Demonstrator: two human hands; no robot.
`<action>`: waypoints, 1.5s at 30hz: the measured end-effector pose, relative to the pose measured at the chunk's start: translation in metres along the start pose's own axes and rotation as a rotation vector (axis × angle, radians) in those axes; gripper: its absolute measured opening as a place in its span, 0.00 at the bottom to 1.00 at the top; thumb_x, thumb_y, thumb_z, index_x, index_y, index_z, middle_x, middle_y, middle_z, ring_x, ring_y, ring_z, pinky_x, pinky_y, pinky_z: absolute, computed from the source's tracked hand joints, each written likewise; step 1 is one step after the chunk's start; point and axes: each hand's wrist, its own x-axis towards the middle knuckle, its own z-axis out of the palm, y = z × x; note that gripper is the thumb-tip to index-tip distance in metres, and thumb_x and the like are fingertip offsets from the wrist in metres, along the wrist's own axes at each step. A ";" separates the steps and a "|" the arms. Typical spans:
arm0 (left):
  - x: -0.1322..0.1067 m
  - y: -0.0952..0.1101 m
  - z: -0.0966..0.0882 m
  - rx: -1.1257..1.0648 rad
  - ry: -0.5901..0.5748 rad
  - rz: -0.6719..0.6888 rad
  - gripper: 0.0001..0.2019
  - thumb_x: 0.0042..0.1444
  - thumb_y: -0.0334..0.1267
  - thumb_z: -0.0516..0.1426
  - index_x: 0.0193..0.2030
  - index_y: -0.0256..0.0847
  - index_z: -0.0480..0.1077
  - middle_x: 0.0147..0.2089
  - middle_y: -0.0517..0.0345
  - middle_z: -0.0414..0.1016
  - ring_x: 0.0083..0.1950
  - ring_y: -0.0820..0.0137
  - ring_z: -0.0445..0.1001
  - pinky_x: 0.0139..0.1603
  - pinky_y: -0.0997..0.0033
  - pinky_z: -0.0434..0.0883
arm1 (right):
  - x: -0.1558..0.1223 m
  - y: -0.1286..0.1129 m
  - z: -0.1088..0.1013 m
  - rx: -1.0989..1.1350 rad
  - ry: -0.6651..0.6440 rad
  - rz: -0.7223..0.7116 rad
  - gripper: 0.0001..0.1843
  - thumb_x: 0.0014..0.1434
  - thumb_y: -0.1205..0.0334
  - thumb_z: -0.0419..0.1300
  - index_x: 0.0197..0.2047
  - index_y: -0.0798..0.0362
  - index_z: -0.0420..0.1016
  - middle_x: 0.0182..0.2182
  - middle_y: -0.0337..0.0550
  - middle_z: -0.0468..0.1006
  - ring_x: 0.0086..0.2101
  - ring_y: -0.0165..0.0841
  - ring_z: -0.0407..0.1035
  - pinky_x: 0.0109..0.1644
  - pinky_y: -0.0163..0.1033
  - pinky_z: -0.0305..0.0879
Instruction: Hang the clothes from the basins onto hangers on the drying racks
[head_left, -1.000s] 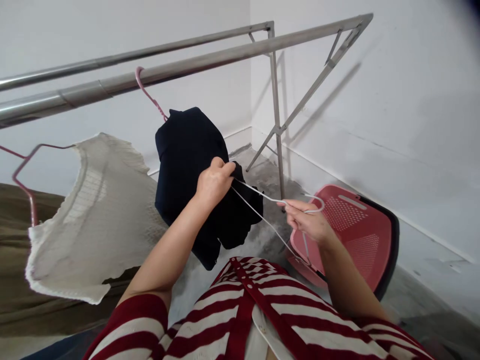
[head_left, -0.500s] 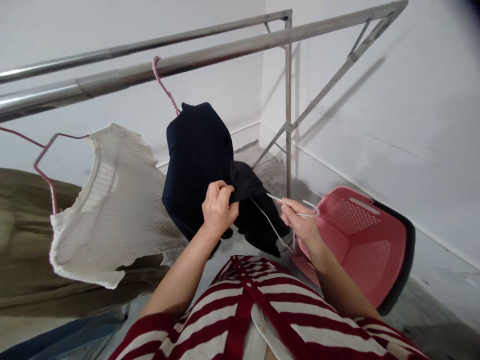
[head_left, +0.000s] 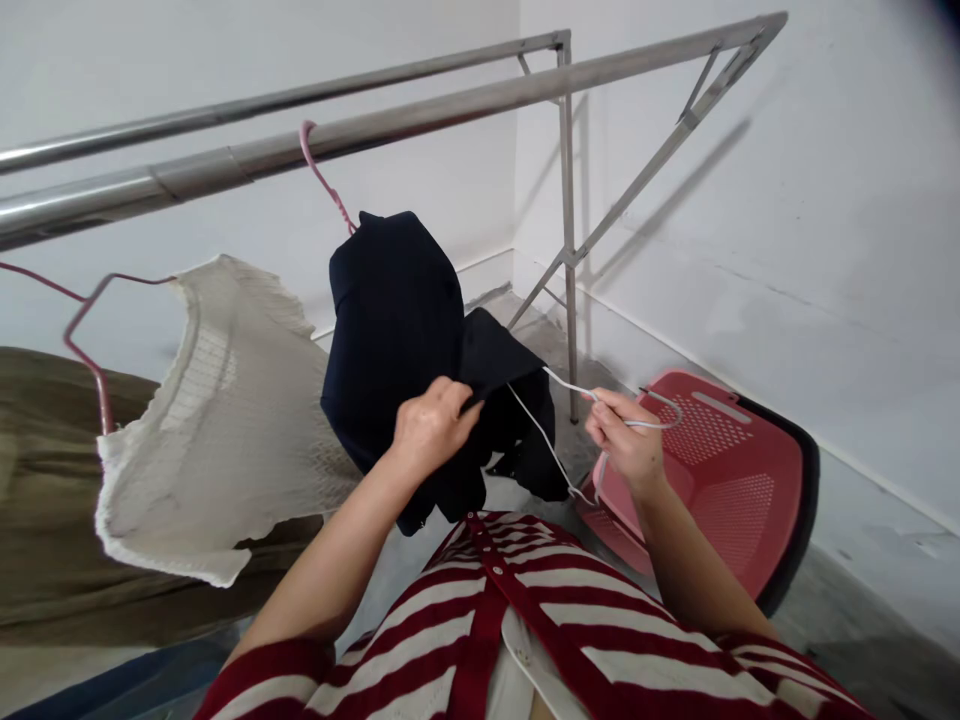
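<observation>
Where our left hand (head_left: 435, 425) pinches the edge of the black garment (head_left: 499, 352), between our two hands and just beside the navy garment (head_left: 394, 320), the cloth looks soft. We judge it light and limp, without shape of its own, so the edge is a good place to hold. Its upper flap points to the right, while the rest falls downward; its full long axis we cannot tell. Further right, the white hanger (head_left: 568, 382) enters this cloth. It should be light and springy, perhaps a little slippery, and best gripped near the neck, where our right hand (head_left: 626, 440) curls its fingers around it. The hook points right, before the basket (head_left: 727, 480); the long bar slants from its low corner up leftward.
</observation>
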 end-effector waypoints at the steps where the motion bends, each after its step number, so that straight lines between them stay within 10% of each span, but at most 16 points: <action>1: 0.001 -0.002 -0.002 0.033 0.057 -0.044 0.11 0.60 0.42 0.51 0.40 0.41 0.71 0.36 0.54 0.73 0.33 0.70 0.73 0.26 0.74 0.64 | 0.000 0.001 -0.001 0.012 0.004 -0.018 0.12 0.58 0.55 0.57 0.39 0.54 0.74 0.14 0.32 0.60 0.16 0.22 0.52 0.20 0.32 0.46; 7: 0.002 -0.007 -0.022 0.080 -0.175 0.222 0.13 0.60 0.45 0.51 0.38 0.39 0.72 0.33 0.54 0.72 0.30 0.70 0.72 0.26 0.73 0.66 | -0.001 0.003 -0.010 0.059 -0.078 -0.085 0.11 0.57 0.56 0.58 0.40 0.53 0.75 0.13 0.31 0.60 0.14 0.23 0.53 0.19 0.32 0.47; 12: 0.024 -0.005 -0.059 -0.034 0.025 0.304 0.14 0.60 0.47 0.51 0.45 0.43 0.70 0.48 0.50 0.72 0.50 0.63 0.70 0.49 0.63 0.67 | -0.006 -0.011 -0.020 0.053 -0.193 -0.121 0.12 0.56 0.56 0.59 0.39 0.54 0.76 0.13 0.32 0.61 0.14 0.24 0.55 0.19 0.33 0.51; 17: 0.064 0.007 -0.055 0.047 -0.309 0.505 0.12 0.61 0.44 0.50 0.40 0.41 0.71 0.36 0.54 0.73 0.38 0.68 0.72 0.39 0.69 0.66 | 0.015 -0.026 -0.023 -0.182 -0.241 -0.113 0.12 0.55 0.55 0.59 0.38 0.54 0.76 0.15 0.33 0.64 0.17 0.25 0.60 0.24 0.34 0.57; 24: 0.081 -0.012 -0.044 0.106 -0.177 0.207 0.14 0.61 0.45 0.48 0.40 0.41 0.72 0.39 0.54 0.76 0.40 0.65 0.74 0.34 0.71 0.64 | 0.051 0.004 -0.053 -0.400 0.439 -0.200 0.19 0.56 0.50 0.57 0.47 0.51 0.70 0.39 0.45 0.75 0.35 0.30 0.70 0.42 0.38 0.67; 32: 0.065 -0.028 -0.079 -0.172 0.038 0.100 0.15 0.59 0.49 0.50 0.41 0.44 0.72 0.38 0.58 0.76 0.39 0.69 0.74 0.38 0.73 0.68 | 0.003 0.043 0.033 0.128 -0.178 0.110 0.23 0.62 0.44 0.46 0.50 0.50 0.68 0.48 0.46 0.74 0.46 0.34 0.71 0.49 0.41 0.68; 37: 0.052 -0.035 -0.088 -0.272 0.130 0.139 0.14 0.59 0.47 0.53 0.41 0.40 0.72 0.32 0.61 0.73 0.34 0.76 0.69 0.34 0.77 0.65 | -0.025 0.058 0.074 -0.099 -0.688 -0.020 0.18 0.54 0.49 0.58 0.41 0.52 0.75 0.32 0.42 0.77 0.35 0.36 0.71 0.37 0.40 0.69; 45: 0.020 -0.050 -0.108 -0.430 0.105 0.162 0.10 0.57 0.46 0.56 0.37 0.42 0.73 0.28 0.61 0.72 0.28 0.76 0.68 0.29 0.75 0.65 | 0.007 0.083 0.085 -0.606 -0.115 -0.208 0.26 0.54 0.51 0.59 0.50 0.60 0.68 0.47 0.60 0.69 0.50 0.47 0.62 0.55 0.55 0.61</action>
